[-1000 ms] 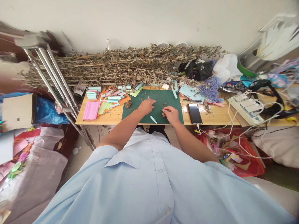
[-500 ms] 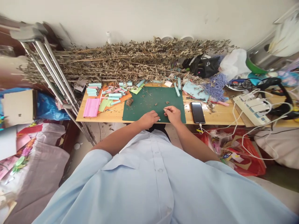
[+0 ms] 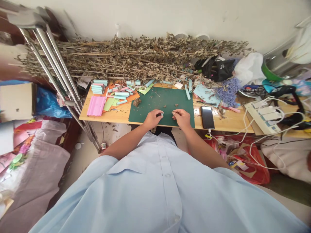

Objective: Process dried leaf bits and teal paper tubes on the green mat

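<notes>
Over the near part of a green cutting mat (image 3: 157, 97), my left hand (image 3: 152, 119) is closed around a small light-blue paper roll (image 3: 162, 114), of which only the end shows. My right hand (image 3: 182, 118) is a short way to the right, thumb and forefinger pinched together. Whatever is in that pinch is too small to make out. Between and beyond the hands lie crumbs of dried leaf (image 3: 176, 105). A larger clump of dried leaf (image 3: 137, 102) sits at the mat's left side.
Dried plant stalks (image 3: 136, 58) are heaped along the wall. Light-blue rolls (image 3: 121, 94) and pink paper (image 3: 96, 105) lie left of the mat. To its right are a charging phone (image 3: 207, 117), purple yarn (image 3: 228, 92) and a power strip (image 3: 263, 116). Metal crutches (image 3: 57, 64) lean at the left.
My left hand has lifted and turned, so the light-blue roll's end now shows at its fingertips. The right hand stays pinched, slightly shifted. The head view has moved a little.
</notes>
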Motion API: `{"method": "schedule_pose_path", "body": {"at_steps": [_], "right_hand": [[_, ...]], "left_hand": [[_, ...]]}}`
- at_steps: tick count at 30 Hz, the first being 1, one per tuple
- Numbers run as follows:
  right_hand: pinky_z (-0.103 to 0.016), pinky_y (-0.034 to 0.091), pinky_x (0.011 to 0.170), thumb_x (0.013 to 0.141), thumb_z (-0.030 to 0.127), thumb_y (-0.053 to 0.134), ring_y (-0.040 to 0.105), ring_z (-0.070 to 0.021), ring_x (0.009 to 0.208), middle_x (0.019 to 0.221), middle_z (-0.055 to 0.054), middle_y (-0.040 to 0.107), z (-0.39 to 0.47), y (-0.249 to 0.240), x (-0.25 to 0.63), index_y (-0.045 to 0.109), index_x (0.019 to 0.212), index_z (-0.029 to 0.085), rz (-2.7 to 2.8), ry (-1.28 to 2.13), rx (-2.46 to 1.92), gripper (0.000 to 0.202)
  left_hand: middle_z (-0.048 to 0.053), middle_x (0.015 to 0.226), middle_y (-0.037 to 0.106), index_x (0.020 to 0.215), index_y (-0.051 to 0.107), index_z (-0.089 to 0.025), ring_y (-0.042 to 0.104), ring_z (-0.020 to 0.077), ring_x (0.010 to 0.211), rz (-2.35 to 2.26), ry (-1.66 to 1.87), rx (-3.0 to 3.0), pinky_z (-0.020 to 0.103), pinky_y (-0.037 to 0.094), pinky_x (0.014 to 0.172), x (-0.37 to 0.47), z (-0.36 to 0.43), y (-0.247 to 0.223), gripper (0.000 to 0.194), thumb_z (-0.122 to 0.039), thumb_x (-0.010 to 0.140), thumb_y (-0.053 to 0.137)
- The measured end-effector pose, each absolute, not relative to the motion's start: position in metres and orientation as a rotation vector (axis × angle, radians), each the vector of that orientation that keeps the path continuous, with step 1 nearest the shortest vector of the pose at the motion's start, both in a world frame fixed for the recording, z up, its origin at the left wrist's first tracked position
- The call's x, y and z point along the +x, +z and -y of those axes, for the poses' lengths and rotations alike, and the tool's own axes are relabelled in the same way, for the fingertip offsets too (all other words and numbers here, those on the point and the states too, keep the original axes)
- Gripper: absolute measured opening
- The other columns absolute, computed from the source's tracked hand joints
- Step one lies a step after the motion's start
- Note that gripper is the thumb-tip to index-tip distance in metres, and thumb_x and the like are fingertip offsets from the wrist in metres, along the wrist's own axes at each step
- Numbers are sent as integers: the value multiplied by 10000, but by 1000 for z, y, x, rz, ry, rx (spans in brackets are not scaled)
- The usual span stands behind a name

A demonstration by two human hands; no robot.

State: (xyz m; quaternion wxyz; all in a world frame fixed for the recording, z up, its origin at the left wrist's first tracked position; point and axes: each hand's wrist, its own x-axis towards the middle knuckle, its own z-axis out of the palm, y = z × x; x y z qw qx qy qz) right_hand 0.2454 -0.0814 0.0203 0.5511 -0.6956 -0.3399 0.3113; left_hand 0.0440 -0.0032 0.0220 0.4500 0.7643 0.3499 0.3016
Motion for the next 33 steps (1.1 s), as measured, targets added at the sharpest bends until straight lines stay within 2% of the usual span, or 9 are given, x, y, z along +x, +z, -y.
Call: {"method": "schedule_pose_path", "body": {"at_steps": [5,10,17,26,30,33], "right_hand": [[-327,624,605,704,503,821,676,-158,594,703,15,719,81,26,238,765,917,221,845,777,-1617,357],[-335,635,630,729,499,817,699,-175,618,672,11,710,79,39,228,759,883,221,925,802,-1620,322],[-347,614,704,798,474,753,710,-188,673,713,1,721,77,53,220,764,912,227,1104,749,-1663,272],[-376,593,855,931,343,630,728,-225,891,970,-58,785,75,67,215,768,948,247,1567,481,-1684,169],[-372,577,880,959,284,599,725,-226,918,966,-65,784,73,72,214,761,909,243,1733,367,-1642,174],[-372,575,893,968,262,587,729,-228,926,959,-68,787,73,75,213,761,910,239,1784,337,-1612,185]], "left_hand": [[47,967,736,1026,763,-173,669,174,944,-918,813,1950,306,531,926,48,9,20,158,-104,896,706],[56,971,729,1055,759,-184,662,190,974,-930,880,2014,322,535,949,48,13,15,159,-129,921,696],[58,957,718,1012,754,-180,650,194,943,-920,879,2022,322,528,909,48,11,12,109,-151,935,683],[50,907,680,985,743,-173,617,191,897,-898,878,1999,311,507,866,47,13,14,82,-158,944,674],[61,916,693,999,758,-168,628,195,906,-884,874,1983,318,512,873,48,13,16,92,-191,959,678],[72,985,731,1100,766,-178,652,202,966,-813,920,1954,335,516,930,49,12,15,159,-240,975,689]]}}
